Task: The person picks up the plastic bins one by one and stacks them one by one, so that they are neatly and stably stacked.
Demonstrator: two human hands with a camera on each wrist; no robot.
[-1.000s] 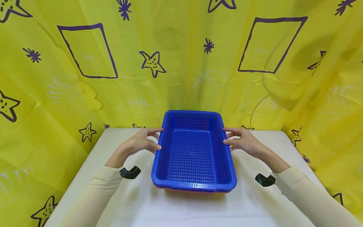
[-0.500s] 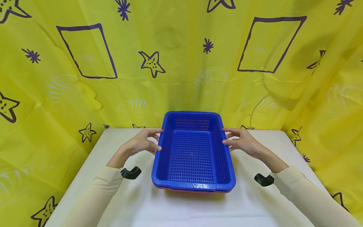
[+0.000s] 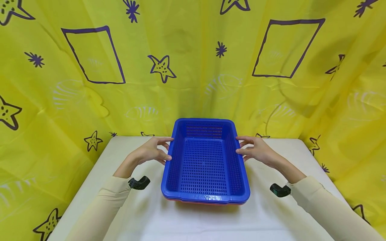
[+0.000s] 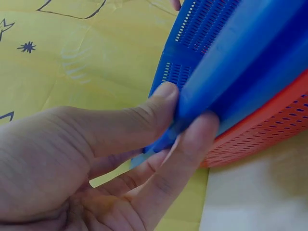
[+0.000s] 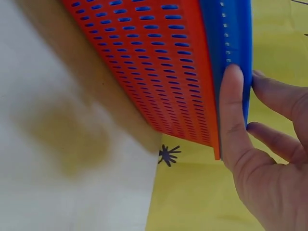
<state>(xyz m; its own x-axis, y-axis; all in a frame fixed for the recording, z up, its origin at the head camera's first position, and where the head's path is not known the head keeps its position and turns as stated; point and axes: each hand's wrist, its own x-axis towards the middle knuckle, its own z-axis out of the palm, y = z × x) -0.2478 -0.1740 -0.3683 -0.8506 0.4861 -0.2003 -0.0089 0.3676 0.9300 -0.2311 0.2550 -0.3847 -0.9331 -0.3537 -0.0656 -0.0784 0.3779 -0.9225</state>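
A blue perforated plastic basket stands at the middle of the white table, nested in a red perforated basket. Little of the red one shows in the head view; both wrist views reveal its slotted wall below the blue rims. On the left long side, my left hand pinches the blue rim. Thumb and a finger lie on opposite faces of it in the left wrist view. Opposite, my right hand grips the right rim, with fingers on both faces of the blue edge.
The white table runs around the baskets. Right behind its far edge hangs a yellow curtain with starfish drawings, which also closes in both sides. A dark wrist device sits on the left wrist, another device on the right.
The right hand and the right side of the baskets have shifted very slightly left. The far rim sits a touch lower in the head view. Both hands keep their hold.
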